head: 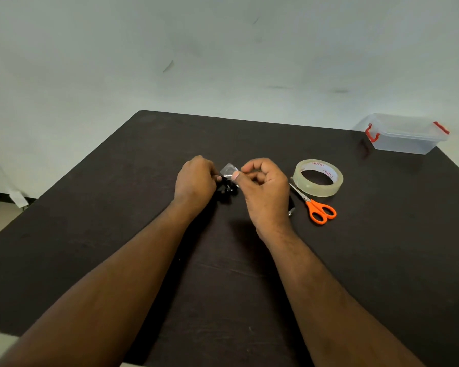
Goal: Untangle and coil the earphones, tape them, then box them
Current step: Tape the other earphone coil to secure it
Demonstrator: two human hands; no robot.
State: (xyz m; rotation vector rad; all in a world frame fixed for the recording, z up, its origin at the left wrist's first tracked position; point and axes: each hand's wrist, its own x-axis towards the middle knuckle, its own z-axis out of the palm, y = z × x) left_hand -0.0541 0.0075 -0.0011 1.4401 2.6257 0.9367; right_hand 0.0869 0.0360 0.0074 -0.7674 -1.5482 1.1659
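Observation:
My left hand (195,180) grips a small black bundle of coiled earphones (227,188) just above the dark table (117,234). A short piece of clear tape (229,170) stands up between my two hands, over the bundle. My right hand (265,189) pinches the tape's right end with thumb and forefinger. Most of the earphones are hidden behind my fingers. A clear plastic box (403,135) with red latches stands closed at the table's far right corner.
A roll of clear tape (318,177) lies flat to the right of my right hand. Orange-handled scissors (317,206) lie just in front of the roll. A small dark object (292,206) peeks out beside my right wrist. A pale wall stands behind the table.

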